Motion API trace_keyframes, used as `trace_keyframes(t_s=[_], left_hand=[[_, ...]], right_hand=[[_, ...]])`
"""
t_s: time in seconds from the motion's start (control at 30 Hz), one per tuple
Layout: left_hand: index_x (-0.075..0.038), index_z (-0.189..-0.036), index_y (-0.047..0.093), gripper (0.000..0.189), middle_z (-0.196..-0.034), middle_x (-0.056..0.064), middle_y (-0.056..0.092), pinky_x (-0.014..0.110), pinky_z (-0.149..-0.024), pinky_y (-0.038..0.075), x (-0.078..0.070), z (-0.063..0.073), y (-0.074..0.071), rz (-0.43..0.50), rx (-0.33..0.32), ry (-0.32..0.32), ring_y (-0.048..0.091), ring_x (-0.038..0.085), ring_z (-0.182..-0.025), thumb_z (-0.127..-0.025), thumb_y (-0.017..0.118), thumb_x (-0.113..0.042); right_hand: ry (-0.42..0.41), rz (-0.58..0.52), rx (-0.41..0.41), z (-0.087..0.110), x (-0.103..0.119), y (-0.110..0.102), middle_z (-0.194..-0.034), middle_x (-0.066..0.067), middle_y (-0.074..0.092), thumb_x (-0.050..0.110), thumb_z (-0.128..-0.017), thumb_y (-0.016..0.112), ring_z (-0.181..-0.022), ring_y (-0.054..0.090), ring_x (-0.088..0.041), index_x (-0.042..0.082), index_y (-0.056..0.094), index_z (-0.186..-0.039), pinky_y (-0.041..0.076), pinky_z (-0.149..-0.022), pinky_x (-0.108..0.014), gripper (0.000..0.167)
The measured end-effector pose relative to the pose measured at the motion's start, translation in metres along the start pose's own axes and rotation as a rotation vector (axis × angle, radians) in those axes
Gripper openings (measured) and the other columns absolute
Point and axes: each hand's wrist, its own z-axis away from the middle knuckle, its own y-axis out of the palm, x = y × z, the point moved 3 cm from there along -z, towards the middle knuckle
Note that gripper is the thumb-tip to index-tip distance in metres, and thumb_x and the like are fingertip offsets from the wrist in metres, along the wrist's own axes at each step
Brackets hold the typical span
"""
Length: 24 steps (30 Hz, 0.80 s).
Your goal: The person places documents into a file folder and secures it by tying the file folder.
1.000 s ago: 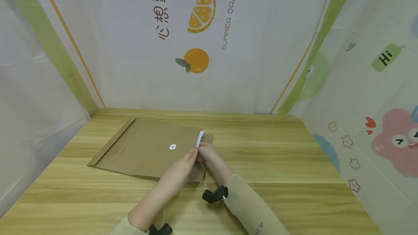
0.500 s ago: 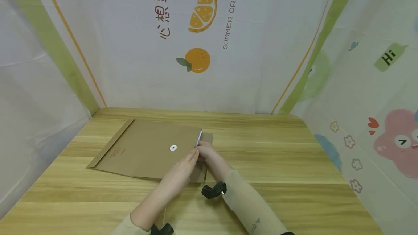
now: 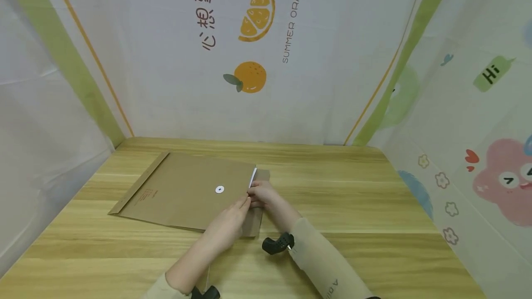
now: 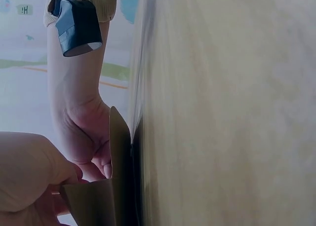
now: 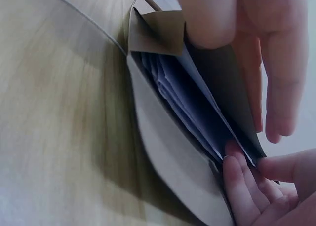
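Observation:
A brown paper document envelope (image 3: 187, 188) with a white button disc lies flat, its mouth facing right. A thin white edge of paper (image 3: 252, 176) shows at that mouth. My left hand (image 3: 226, 225) holds the envelope's upper panel at the mouth, the thumb on the inner side and fingers over the top in the right wrist view. At the opening, my right hand (image 3: 263, 194) pinches a sheet, thumb near the panel edge and fingers reaching inside. Several white sheets (image 5: 182, 102) stand within the envelope, beside its folded side gusset (image 5: 155, 33).
The envelope rests on a wood-grain table (image 3: 353, 197). A thin string (image 5: 89, 18) trails from it toward the table's front. A printed white curtain (image 3: 316, 96) hangs behind, and another stands at the right. Black wrist cameras (image 3: 278, 243) sit on both arms.
The white paper strip at the mouth looks narrower than a second ago. My right hand and the envelope have shifted very slightly left, while my left hand stays on the envelope.

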Motion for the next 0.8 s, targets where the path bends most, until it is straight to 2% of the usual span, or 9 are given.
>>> trace_keyframes(t_s=[0.2, 0.33, 0.43, 0.6, 0.8], left_hand=[[0.015, -0.127, 0.051, 0.049, -0.132, 0.028, 0.050, 0.044, -0.097, 0.045, -0.0003, 0.0002, 0.0007, 0.003, -0.003, 0.013, 0.051, 0.038, -0.119, -0.079, 0.061, 0.014], [0.016, -0.122, 0.055, 0.043, -0.131, 0.028, 0.051, 0.043, -0.094, 0.047, 0.0001, 0.0004, 0.0014, 0.014, 0.016, -0.006, 0.053, 0.038, -0.117, -0.080, 0.060, 0.014], [0.017, -0.120, 0.056, 0.038, -0.129, 0.028, 0.052, 0.042, -0.092, 0.049, 0.0004, 0.0002, 0.0015, 0.023, 0.030, -0.022, 0.055, 0.039, -0.115, -0.082, 0.059, 0.013], [0.016, -0.118, 0.058, 0.035, -0.127, 0.027, 0.054, 0.042, -0.090, 0.050, 0.0008, -0.0002, 0.0012, 0.030, 0.025, -0.023, 0.056, 0.038, -0.113, -0.082, 0.057, 0.013], [0.014, -0.115, 0.061, 0.032, -0.128, 0.026, 0.054, 0.043, -0.088, 0.051, 0.0023, 0.0012, -0.0037, 0.089, 0.034, -0.016, 0.057, 0.037, -0.111, -0.084, 0.056, 0.011]], right_hand=[[0.001, -0.038, 0.016, 0.0009, 0.0000, -0.0037, -0.074, -0.010, 0.065, -0.005, -0.091, 0.051, -0.061, 0.064, -0.014, -0.011, 0.058, -0.109, 0.057, -0.060, -0.028, 0.020], [0.006, -0.060, 0.021, 0.0007, 0.0000, -0.0062, -0.079, -0.014, 0.067, -0.005, -0.092, 0.052, -0.062, 0.065, -0.015, -0.014, 0.054, -0.120, 0.058, -0.063, -0.031, 0.029], [0.015, -0.068, 0.029, 0.0009, 0.0007, -0.0076, -0.081, -0.015, 0.067, -0.004, -0.093, 0.052, -0.060, 0.065, -0.014, -0.014, 0.050, -0.124, 0.058, -0.062, -0.029, 0.033], [0.007, -0.063, 0.049, 0.0013, 0.0017, -0.0087, -0.088, -0.022, 0.068, -0.004, -0.093, 0.052, -0.061, 0.065, -0.014, -0.014, 0.049, -0.126, 0.057, -0.060, -0.027, 0.034], [-0.013, -0.048, 0.095, 0.0064, 0.0084, -0.0078, -0.099, -0.028, 0.066, -0.004, -0.094, 0.050, -0.066, 0.066, -0.016, -0.014, 0.048, -0.127, 0.057, -0.062, -0.028, 0.034]])
